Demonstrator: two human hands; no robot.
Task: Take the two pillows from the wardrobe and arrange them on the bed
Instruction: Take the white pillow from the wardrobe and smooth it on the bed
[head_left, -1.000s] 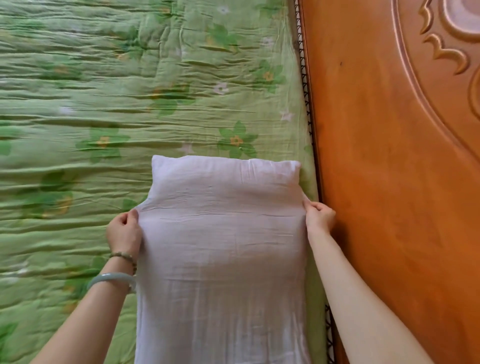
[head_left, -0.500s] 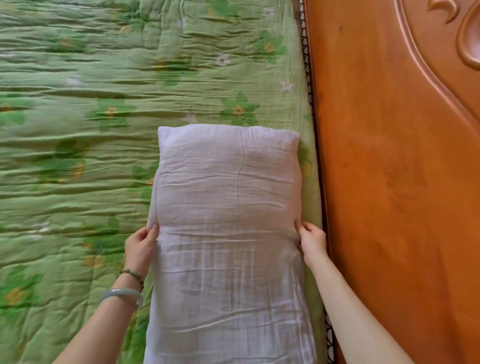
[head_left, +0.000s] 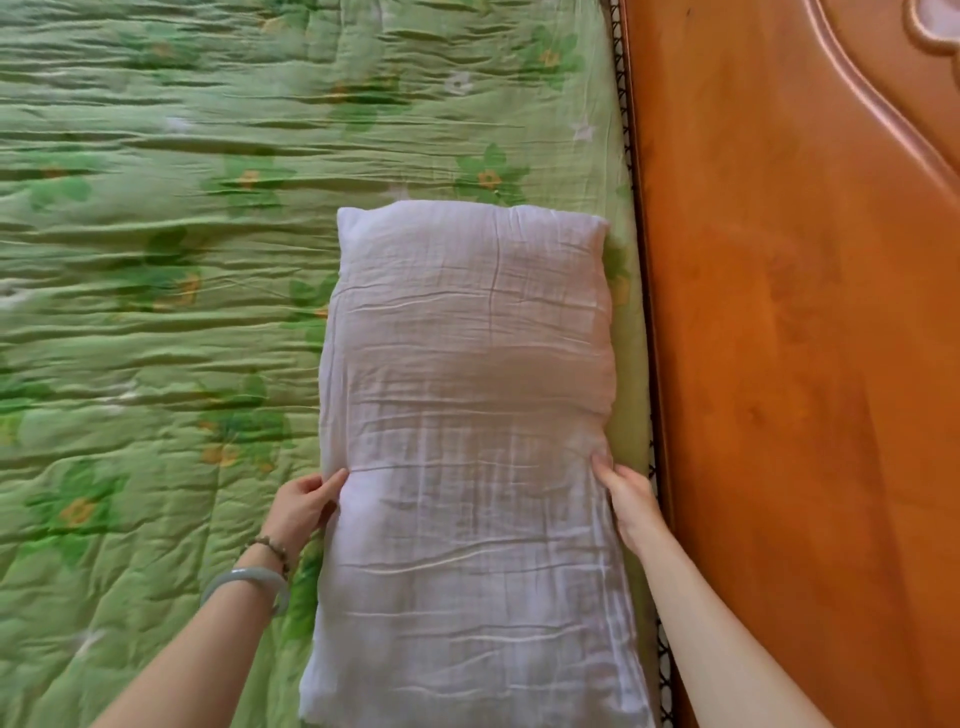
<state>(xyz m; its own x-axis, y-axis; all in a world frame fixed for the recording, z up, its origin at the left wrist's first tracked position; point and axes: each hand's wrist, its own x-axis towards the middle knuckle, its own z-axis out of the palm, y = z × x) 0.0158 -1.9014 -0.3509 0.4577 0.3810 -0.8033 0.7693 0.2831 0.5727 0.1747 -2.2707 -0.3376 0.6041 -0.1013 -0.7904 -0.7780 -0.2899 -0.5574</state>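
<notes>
One white pillow (head_left: 467, 389) lies flat on the green flowered bed cover (head_left: 156, 260), its long right side close to the headboard. My left hand (head_left: 301, 506) holds the pillow's left edge, thumb on top, with a bead bracelet and a pale bangle on that wrist. My right hand (head_left: 626, 499) grips the right edge, squeezed between the pillow and the headboard. Both hands sit around the middle of the pillow's length. No second pillow is in view.
An orange carved wooden headboard (head_left: 805, 364) fills the right side. A dark laced mattress border (head_left: 626, 130) runs along it. The wrinkled quilt stretches to the left and beyond the pillow's far end.
The pillow has come down flat onto the quilt and lies farther from me. Both hands slid back along its sides toward me.
</notes>
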